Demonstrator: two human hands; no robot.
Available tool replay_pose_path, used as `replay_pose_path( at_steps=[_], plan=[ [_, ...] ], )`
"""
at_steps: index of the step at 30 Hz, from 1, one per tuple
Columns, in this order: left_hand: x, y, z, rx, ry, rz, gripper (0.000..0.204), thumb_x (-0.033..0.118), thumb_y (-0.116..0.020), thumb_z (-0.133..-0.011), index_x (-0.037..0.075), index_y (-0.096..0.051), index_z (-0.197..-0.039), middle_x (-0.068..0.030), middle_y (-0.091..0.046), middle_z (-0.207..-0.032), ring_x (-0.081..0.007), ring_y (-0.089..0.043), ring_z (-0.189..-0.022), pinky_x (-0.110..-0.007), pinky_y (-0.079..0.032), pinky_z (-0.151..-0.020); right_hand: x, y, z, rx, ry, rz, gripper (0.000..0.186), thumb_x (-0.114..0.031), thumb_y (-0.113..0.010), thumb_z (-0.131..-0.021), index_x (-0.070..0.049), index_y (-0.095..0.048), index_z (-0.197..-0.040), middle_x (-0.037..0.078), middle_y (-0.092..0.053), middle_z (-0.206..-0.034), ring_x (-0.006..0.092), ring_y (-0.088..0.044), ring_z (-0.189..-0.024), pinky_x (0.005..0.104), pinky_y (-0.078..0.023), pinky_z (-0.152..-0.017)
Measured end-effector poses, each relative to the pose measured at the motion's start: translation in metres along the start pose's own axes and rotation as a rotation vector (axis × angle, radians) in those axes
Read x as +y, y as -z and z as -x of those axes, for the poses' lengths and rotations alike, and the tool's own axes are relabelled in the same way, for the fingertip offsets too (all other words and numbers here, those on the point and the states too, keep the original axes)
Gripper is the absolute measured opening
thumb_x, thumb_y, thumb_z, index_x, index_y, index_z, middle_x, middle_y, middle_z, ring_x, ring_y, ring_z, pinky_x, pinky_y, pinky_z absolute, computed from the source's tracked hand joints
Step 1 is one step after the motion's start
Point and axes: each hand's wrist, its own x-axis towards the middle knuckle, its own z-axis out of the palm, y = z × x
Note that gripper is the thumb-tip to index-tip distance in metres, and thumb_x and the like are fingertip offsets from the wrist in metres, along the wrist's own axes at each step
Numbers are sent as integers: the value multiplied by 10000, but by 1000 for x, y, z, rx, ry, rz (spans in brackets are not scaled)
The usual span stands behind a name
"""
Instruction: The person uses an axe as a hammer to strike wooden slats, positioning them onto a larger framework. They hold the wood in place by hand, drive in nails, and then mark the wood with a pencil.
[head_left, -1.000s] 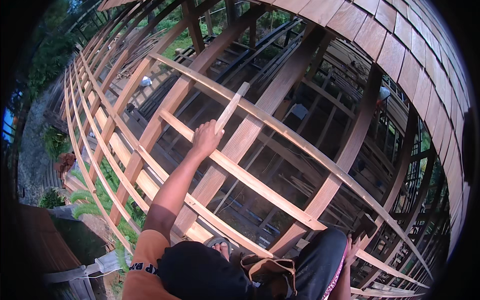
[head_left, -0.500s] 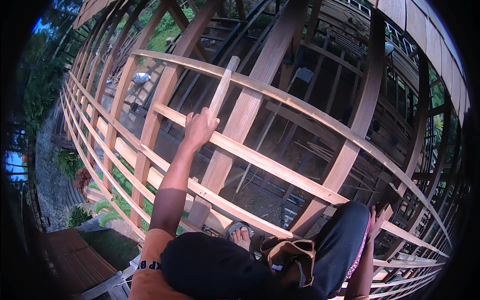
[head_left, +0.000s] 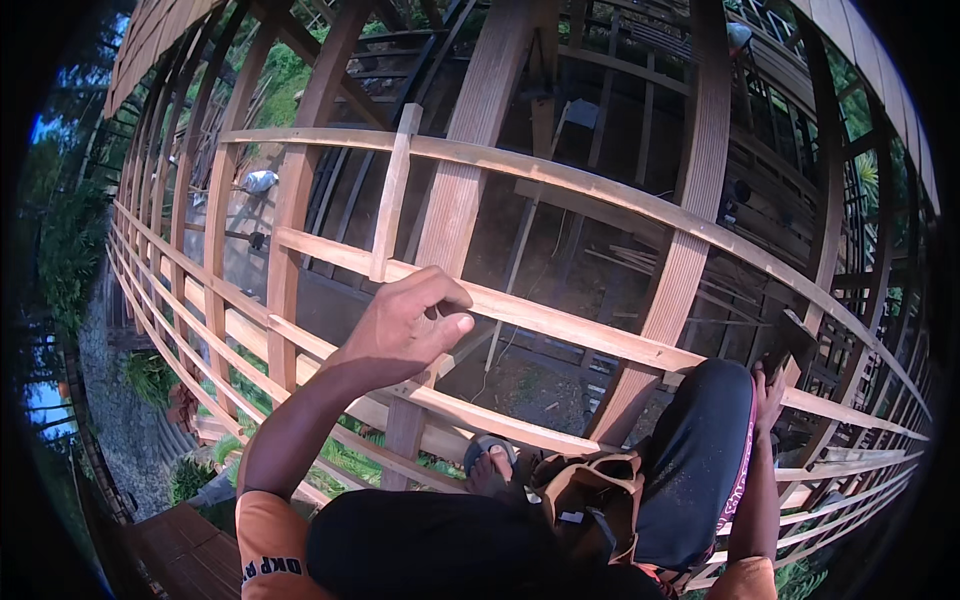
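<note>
My left hand (head_left: 408,328) is just above the middle horizontal batten (head_left: 540,318), fingers curled, with a gap between thumb and forefinger and nothing visible between them. Just beyond it a short wooden stick (head_left: 393,195) stands nearly upright across the upper batten (head_left: 500,160), its lower end at the middle batten. Beside my right knee, my right hand (head_left: 768,395) is closed at a dark, flat-sided thing (head_left: 797,345) with a light wooden part. Shadow and the knee partly hide that grip, so its kind is unclear.
Wide slanted timber posts (head_left: 455,215) carry the battens. My sandalled foot (head_left: 492,468) is on the framing beside a brown tool pouch (head_left: 590,500). Through the gaps a floor with loose timber strips lies far below. Wooden shingles (head_left: 165,45) edge the upper left; a white sack (head_left: 260,181) lies beyond.
My left hand has let go of the wooden stick and drawn back toward me. The stick stays at the battens. My right hand remains beside the knee; the view has shifted slightly.
</note>
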Motion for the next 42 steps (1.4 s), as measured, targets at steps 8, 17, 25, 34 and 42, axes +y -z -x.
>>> replay_pose_path(
  at_steps=[8,17,25,34,42],
  plan=[
    [92,-198,36,-1608,-311,-67,203,104,-588,-842,-11,-691,-974,-202,-674,-996,-341,-659,-958,-435,-519,-841,-52,-5,-21,-120,184,-126,368,-219,-647,-889,29,-608,-1158,256,-667,-954,422,-650,-904,464,-502,-818],
    [84,-245,58,-1467,-387,203,173,114,-600,-865,-22,-678,-938,-189,-669,-874,-290,-667,-790,-400,-528,-703,-23,-2,-5,47,239,7,452,-386,-610,-883,-3,-599,-1122,280,-666,-970,468,-628,-945,511,-501,-826],
    [68,-227,61,-1454,-359,125,173,138,-624,-891,-2,-662,-985,-161,-668,-859,-250,-656,-729,-371,-516,-633,-35,-19,-16,-18,217,41,438,-341,-582,-852,-41,-584,-1171,254,-678,-978,447,-641,-969,521,-508,-850],
    [50,-198,57,-1360,-385,152,187,166,-652,-921,21,-645,-1038,-129,-668,-842,-205,-643,-661,-338,-502,-553,-42,-13,-14,-21,199,72,480,-306,-579,-829,-44,-583,-1232,256,-679,-1021,434,-644,-991,507,-506,-882],
    [32,-100,37,-1031,-525,116,209,191,-676,-947,41,-629,-1085,-101,-667,-826,-165,-631,-600,-308,-490,-482,-60,-4,-14,-105,161,68,498,-331,-596,-838,-20,-587,-1227,278,-670,-1051,448,-633,-1013,499,-500,-902]
  ],
)
